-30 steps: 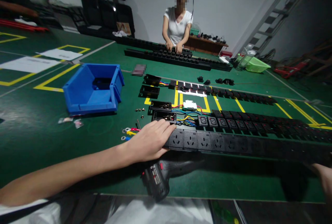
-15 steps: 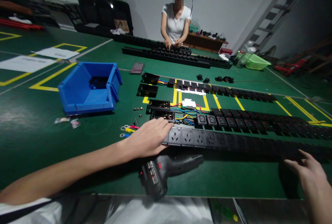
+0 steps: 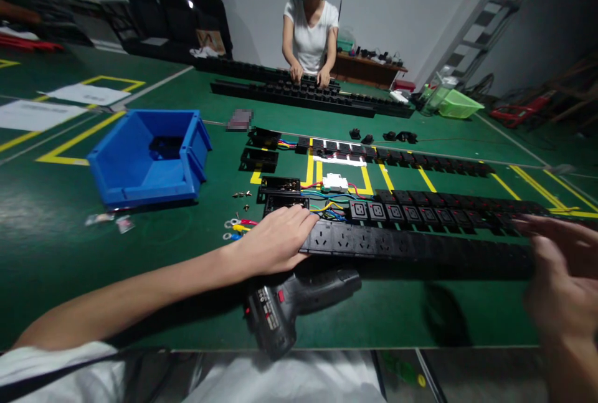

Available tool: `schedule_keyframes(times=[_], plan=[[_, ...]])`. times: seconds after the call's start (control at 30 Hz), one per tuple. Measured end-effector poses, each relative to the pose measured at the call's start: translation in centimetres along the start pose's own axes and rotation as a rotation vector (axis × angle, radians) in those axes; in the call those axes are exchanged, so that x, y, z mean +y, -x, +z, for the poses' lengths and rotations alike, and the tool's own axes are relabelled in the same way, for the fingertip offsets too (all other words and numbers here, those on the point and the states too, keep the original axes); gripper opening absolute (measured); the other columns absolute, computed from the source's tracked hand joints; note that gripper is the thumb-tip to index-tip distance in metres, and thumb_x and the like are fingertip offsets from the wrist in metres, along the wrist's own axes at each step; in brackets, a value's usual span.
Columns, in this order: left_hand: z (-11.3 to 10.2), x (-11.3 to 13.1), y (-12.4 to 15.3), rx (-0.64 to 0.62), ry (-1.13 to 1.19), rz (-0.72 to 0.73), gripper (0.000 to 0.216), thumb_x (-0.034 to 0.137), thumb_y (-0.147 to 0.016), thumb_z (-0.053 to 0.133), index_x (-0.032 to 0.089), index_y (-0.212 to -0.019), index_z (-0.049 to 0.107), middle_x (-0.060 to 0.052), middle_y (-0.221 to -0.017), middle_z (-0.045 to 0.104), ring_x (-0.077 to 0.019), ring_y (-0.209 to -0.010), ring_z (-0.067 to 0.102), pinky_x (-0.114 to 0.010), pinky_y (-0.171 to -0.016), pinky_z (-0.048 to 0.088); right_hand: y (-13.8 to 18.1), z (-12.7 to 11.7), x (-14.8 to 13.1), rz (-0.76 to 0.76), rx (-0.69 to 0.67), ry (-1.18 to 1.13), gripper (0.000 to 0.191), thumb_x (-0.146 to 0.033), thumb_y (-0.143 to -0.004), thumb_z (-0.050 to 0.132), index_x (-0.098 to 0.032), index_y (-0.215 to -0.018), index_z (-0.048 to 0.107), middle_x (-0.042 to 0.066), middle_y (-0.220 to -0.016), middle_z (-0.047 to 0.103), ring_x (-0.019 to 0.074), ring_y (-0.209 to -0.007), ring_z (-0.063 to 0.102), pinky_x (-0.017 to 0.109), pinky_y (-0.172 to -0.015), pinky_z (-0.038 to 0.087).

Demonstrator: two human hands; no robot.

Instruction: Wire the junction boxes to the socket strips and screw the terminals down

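Observation:
My left hand [image 3: 280, 235] is closed over the left end of a long black power strip [image 3: 374, 242] with a row of sockets. At the strip's far right end is my right hand [image 3: 560, 272], blurred, its thumb and stretched fingers apart; whether it touches the strip I cannot tell. Below my left hand a black cordless power tool [image 3: 275, 312] lies on its side. Ring terminals [image 3: 236, 227] in red, yellow and blue stick out beside my left wrist. Just behind the strip runs a socket row [image 3: 395, 213] with coloured wires.
A blue bin [image 3: 147, 166] with a dark item inside stands at left on the green table [image 3: 187, 291]. Small screws [image 3: 242, 194] and little bags [image 3: 124, 223] lie nearby. Across the table a person [image 3: 311, 35] handles black strips [image 3: 289, 94]. A green basket [image 3: 453, 107] sits at back right.
My right hand has moved up and is larger in view, around the strip's right end. The left hand keeps its grip. The view has shifted slightly; the person opposite has moved their hands.

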State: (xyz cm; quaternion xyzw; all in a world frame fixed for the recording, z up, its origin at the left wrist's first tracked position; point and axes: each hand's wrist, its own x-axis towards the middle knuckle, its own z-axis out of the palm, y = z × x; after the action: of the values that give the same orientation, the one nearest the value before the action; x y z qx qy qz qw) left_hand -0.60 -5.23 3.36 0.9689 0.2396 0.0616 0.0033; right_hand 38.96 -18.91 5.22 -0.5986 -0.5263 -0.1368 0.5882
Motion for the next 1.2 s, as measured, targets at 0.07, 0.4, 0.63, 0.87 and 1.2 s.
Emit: schedule_keyframes(times=[0.07, 0.4, 0.63, 0.87, 1.2], plan=[[0.6, 0.5, -0.8, 0.006, -0.011, 0.006, 0.044, 0.034, -0.086, 0.055, 0.008, -0.122, 0.049, -0.014, -0.111, 0.057, -0.0285, -0.1, 0.051, -0.039, -0.084, 0.043, 1.0, 3.4, -4.5, -0.159, -0.574, -0.03, 0.04, -0.027, -0.086, 0.064, -0.021, -0.124, 0.055, 0.013, -0.121, 0.058, 0.0247, -0.108, 0.06, 0.046, -0.095, 0.049], [5.3, 1.6, -3.7, -0.002, 0.075, 0.004, 0.052, 0.039, -0.086, 0.057, 0.008, -0.126, 0.044, -0.017, -0.118, 0.057, -0.0299, -0.11, 0.052, -0.04, -0.092, 0.039, 6.6, 15.2, -6.6, -0.606, -1.105, 0.194, 0.051, -0.031, -0.084, 0.066, -0.015, -0.128, 0.048, 0.014, -0.138, 0.043, 0.0268, -0.117, 0.051, 0.042, -0.095, 0.05], [5.6, 1.8, -3.7, -0.04, 0.114, -0.005, 0.059, 0.046, -0.088, 0.056, 0.01, -0.131, 0.04, -0.015, -0.117, 0.058, -0.0288, -0.108, 0.054, -0.038, -0.087, 0.042, 6.9, 15.3, -4.6, -0.519, -1.178, 0.076, 0.052, -0.036, -0.085, 0.067, -0.016, -0.129, 0.047, 0.012, -0.121, 0.052, 0.0238, -0.11, 0.05, 0.038, -0.095, 0.048], [2.4, 3.9, -3.5, 0.114, 0.133, 0.171, 0.05, 0.044, -0.094, 0.047, 0.013, -0.132, 0.042, -0.015, -0.132, 0.049, -0.0301, -0.122, 0.043, -0.042, -0.098, 0.037, 5.8, 14.6, -2.9, -0.558, -1.238, 0.096, 0.037, -0.034, -0.087, 0.061, -0.017, -0.12, 0.054, 0.011, -0.116, 0.052, 0.0234, -0.104, 0.051, 0.038, -0.088, 0.049], [4.6, 7.2, -4.2, 0.048, 0.136, 0.562, 0.038, 0.044, -0.086, 0.062, 0.015, -0.11, 0.058, -0.011, -0.112, 0.06, -0.0244, -0.103, 0.054, -0.035, -0.076, 0.046, 4.2, 11.1, -0.8, -0.467, -1.323, 0.198, 0.051, -0.034, -0.089, 0.06, -0.024, -0.136, 0.045, 0.011, -0.123, 0.048, 0.022, -0.11, 0.05, 0.036, -0.091, 0.049]])
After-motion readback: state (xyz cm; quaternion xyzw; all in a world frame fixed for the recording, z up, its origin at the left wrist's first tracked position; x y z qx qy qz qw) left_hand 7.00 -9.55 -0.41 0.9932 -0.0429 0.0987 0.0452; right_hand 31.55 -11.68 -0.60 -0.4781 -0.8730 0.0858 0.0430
